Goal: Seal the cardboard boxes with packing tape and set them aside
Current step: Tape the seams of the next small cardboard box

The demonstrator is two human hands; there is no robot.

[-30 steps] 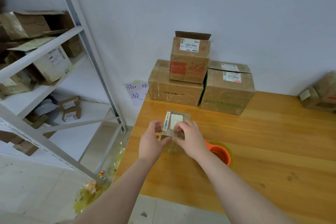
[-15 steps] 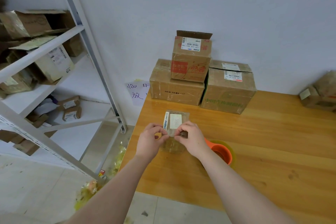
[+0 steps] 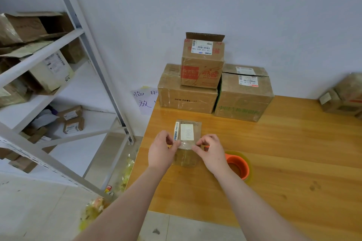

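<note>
Both hands had slid down from the small box's (image 3: 188, 135) sides to its near edge. It sat on the surface (image 3: 293, 162), near the left edge. The left hand (image 3: 159, 152) and right hand (image 3: 213, 154) pinched its near corners, fingers curled, thumbs on a clear tape strip (image 3: 186, 145). It looked light and stiff but crushable, best held by its side walls. The strip's ends were hard to make out; the right wrist hid part of the tape roll (image 3: 238, 166).
</note>
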